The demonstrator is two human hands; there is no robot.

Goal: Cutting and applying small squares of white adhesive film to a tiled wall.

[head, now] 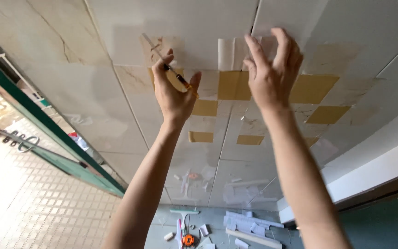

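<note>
Both my arms reach up to a pale tiled wall [70,83]. My left hand [173,90] grips a thin utility knife [171,69] with an orange and black handle, its narrow blade pointing up and left against a scraped patch. My right hand [270,69] rests with fingers spread on the wall, fingertips at the tile seam beside a peeling white strip [226,54]. Between and below the hands lie yellow-brown adhesive squares [233,85] and more such squares [312,87] to the right.
A green-framed glass door [47,133] with a metal handle stands at the left. On the grey floor below lie white scraps [249,223], a white strip [253,238] and an orange tool [188,240]. A white ledge [374,173] runs at the right.
</note>
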